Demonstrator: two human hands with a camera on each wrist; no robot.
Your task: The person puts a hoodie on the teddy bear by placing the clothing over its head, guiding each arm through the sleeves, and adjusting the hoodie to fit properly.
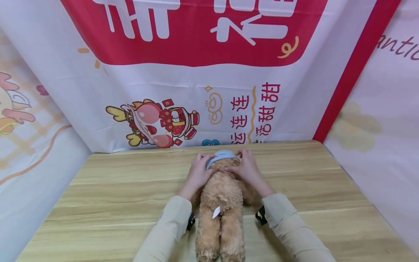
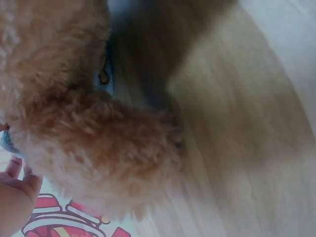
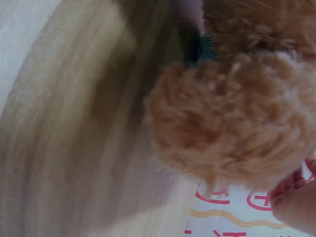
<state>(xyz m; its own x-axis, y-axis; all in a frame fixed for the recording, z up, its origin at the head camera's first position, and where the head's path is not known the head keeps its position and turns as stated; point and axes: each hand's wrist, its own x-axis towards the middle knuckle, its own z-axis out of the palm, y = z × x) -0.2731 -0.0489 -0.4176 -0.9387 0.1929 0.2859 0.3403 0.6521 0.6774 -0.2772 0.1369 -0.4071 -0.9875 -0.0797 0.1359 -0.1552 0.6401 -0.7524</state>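
A brown, curly-furred plush toy (image 1: 222, 191) lies lengthwise on the table, legs toward me, a white tag (image 1: 216, 212) on its lower body. Around the top of its head sits a light-blue cloth band (image 1: 223, 155). My left hand (image 1: 200, 171) grips the head's left side, fingers at the band's edge and thumb low on the fur. On the other side my right hand (image 1: 247, 168) pinches the head and band edge the same way. Shaggy arms of the toy fill much of both wrist views, with bluish fabric (image 2: 107, 74) showing beneath the body.
The wood-grain table (image 1: 124, 196) extends to both sides of the toy. Just beyond the head, a printed white and red cloth (image 1: 183, 76) hangs at the table's back edge. More printed cloths hang at left and right.
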